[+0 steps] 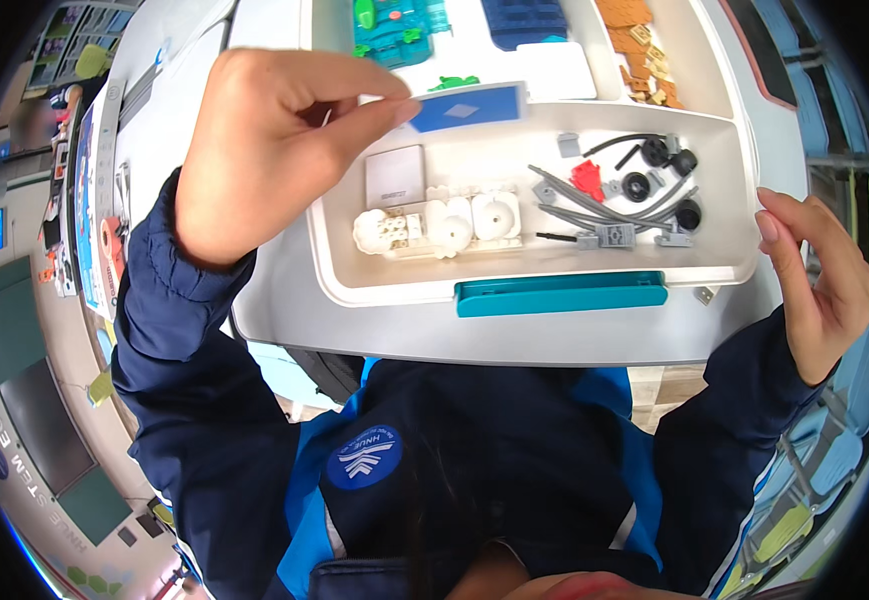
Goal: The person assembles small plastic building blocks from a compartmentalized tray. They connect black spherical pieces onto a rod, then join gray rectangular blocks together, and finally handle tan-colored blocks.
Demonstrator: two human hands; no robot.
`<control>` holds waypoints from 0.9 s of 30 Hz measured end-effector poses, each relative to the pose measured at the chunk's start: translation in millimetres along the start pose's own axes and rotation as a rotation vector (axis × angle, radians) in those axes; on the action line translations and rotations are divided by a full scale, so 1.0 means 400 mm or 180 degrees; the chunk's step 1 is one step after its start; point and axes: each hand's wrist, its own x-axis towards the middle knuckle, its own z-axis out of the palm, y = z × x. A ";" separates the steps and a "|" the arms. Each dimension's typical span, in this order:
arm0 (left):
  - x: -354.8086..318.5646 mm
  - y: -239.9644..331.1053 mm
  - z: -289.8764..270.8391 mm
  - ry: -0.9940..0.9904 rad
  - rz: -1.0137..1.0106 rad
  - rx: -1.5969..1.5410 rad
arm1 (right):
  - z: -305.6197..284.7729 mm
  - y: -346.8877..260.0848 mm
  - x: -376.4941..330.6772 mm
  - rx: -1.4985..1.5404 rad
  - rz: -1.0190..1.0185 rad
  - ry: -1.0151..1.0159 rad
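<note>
My left hand [279, 145] pinches a small blue card [469, 107] with a pale diamond mark, held over the white sorting box [329, 250]. Just below the card, in the front compartment, lie a white square block [395, 176] and white building pieces [451, 222]. To their right are grey flexible tubes [594, 208], a red piece [587, 180], black wheels [635, 186] and grey connectors [615, 236]. My right hand [814, 265] hovers by the box's right front corner, fingers apart and slightly curled, with nothing in it.
Behind the divider sit turquoise pieces [399, 35], a dark blue plate [524, 22], a white panel [554, 72] and orange and tan bricks [644, 60]. A teal latch [561, 294] runs along the box's front. A small grey piece [703, 295] lies on the table [404, 335].
</note>
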 end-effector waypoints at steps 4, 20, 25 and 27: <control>-0.060 -0.054 -0.006 0.0201 0.0118 0.0213 | 0.022 -0.005 0.003 0.0162 -0.0091 0.0043; -0.067 -0.049 0.031 0.0194 0.0429 0.1592 | 0.049 0.005 0.013 0.0335 -0.0848 0.0097; -0.049 -0.047 0.035 0.0116 0.0467 0.1649 | 0.042 0.005 0.043 -0.0121 -0.0559 -0.0291; -0.050 -0.049 0.039 0.0095 0.0347 0.1574 | 0.050 0.035 0.073 -0.0403 -0.0981 -0.0599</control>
